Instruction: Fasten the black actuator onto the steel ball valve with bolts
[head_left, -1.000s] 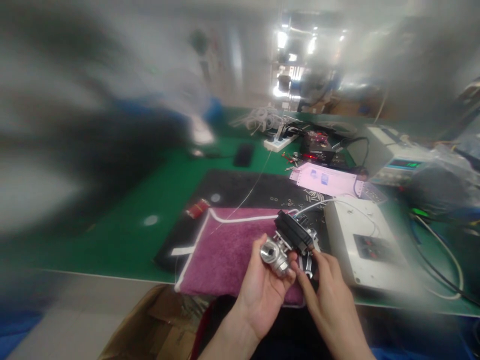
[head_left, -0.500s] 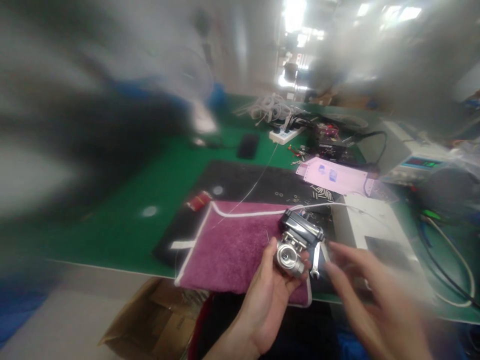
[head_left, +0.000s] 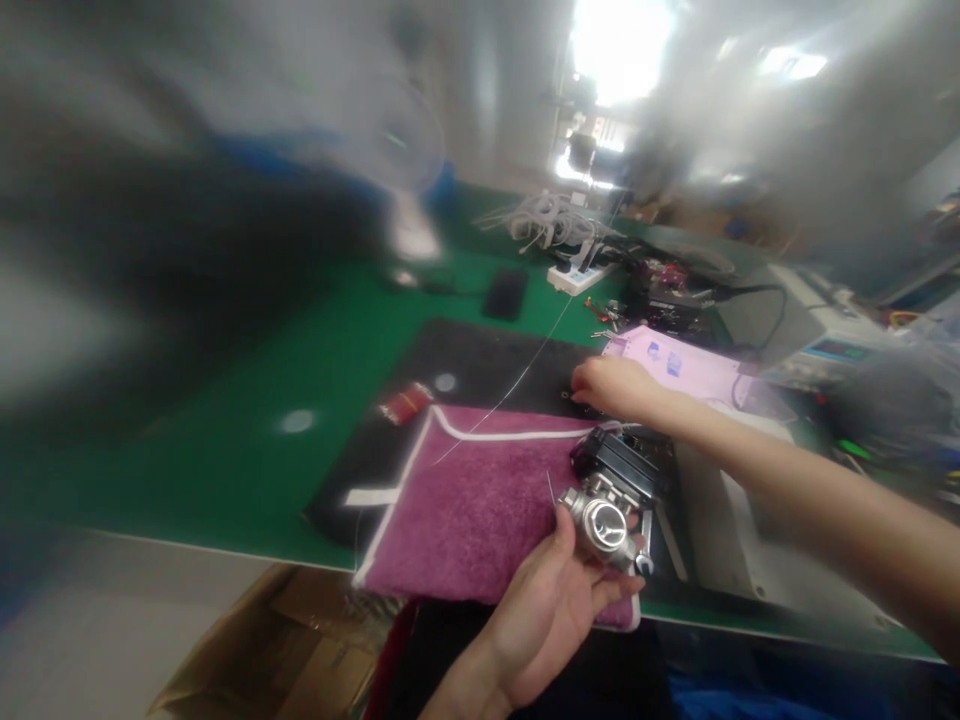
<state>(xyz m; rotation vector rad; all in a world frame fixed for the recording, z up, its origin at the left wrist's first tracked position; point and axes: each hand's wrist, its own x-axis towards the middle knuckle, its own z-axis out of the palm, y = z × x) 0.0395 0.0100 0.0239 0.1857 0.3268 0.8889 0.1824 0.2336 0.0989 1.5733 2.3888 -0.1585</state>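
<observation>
My left hand [head_left: 551, 600] is wrapped round the metal body of a motorized ball valve [head_left: 604, 522], with the round port facing up at me. The valve's black actuator box [head_left: 615, 465] rests over the right edge of a purple towel [head_left: 480, 500]. My right hand [head_left: 611, 385] reaches out over the black mat [head_left: 495, 355], fingertips drawn together down at the small parts there. Whatever lies in those fingertips is too small to make out. A tiny ring [head_left: 565, 395] lies just left of them. Beside the valve is an open-end wrench [head_left: 646, 550].
Pink printed sheets [head_left: 675, 360] lie behind my right forearm. A white power strip [head_left: 577, 278] and coiled white cables [head_left: 551, 220] are farther back. At right stands a bench instrument [head_left: 832, 330]. A red-wrapped item [head_left: 407, 402] lies at the mat's left; a cardboard box [head_left: 262, 640] is below the table.
My right hand has moved from beside the wrench up and away to the small parts on the mat, its fingers closing. My left hand still holds the valve, now tilted slightly differently.
</observation>
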